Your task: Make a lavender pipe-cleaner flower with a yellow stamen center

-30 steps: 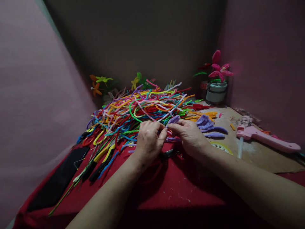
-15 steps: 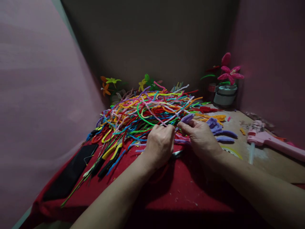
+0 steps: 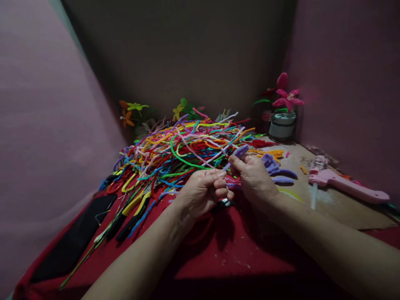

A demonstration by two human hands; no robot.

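Head view: fuzzy purple petal (image 3: 241, 150), seemingly unfinished, is pinched by left hand (image 3: 203, 189) and right hand (image 3: 256, 178) (shaped purple petals (image 3: 270, 163) alongside).

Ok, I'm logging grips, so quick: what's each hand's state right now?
Left hand: closed, pinching the purple fuzzy piece by its thin end.
Right hand: closed, pinching the same piece nearer its wide end.

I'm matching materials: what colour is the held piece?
The held piece is purple; see the head view.
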